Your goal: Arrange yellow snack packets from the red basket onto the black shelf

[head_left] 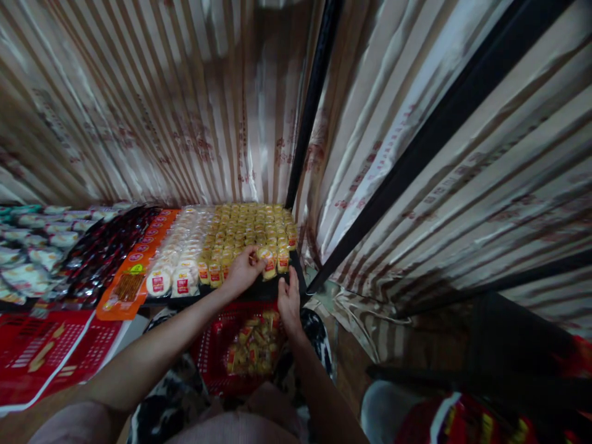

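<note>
My left hand (243, 271) reaches over the front edge of the rows and pinches a small yellow-wrapped snack packet (269, 265) with a red label. More yellow packets (250, 225) stand in tight rows behind and beside it on the dark shelf (185, 301). Just in front of the shelf edge, my right hand (289, 302) is held upright with its fingers stretched out and nothing in them. Below, a red basket (210, 345) in my lap holds a heap of loose yellow packets (254, 348).
Left of the yellow rows lie white round packets (173, 253), an orange snack bag (113, 305), dark shiny packets (104, 259) and white-green packets (32, 265). Black posts (314, 105) and striped curtains (222, 92) enclose the back and right. Red packages (472, 419) sit at lower right.
</note>
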A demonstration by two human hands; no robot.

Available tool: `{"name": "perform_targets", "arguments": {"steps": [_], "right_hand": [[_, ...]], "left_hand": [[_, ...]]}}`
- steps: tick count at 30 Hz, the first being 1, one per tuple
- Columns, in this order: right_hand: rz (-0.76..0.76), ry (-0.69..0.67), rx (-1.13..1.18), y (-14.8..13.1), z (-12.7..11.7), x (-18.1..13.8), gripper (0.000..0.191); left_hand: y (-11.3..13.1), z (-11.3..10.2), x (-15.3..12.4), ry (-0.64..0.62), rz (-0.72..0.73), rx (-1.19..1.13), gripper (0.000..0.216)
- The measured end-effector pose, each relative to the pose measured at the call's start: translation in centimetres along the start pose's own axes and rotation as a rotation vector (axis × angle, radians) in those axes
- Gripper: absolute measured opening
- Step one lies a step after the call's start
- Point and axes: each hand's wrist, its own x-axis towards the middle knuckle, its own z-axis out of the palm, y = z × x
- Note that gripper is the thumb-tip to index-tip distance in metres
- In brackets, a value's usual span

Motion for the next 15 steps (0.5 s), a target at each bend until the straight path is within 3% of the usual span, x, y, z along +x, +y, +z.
{"name": "perform_targets", "arguments": {"steps": [7, 15], "right_hand": [[-0.132, -0.053, -0.201, 1.5, 1.9, 3.5, 0.058], [-0.181, -0.023, -0.228, 2.0, 2.4, 3.4, 0.056]], "left_hand": [[3.2, 3.2, 6.0, 0.0, 0.088, 0.166, 0.034], [4.0, 6.9, 9.1, -0.147, 0.155, 0.335, 0.035]]}}
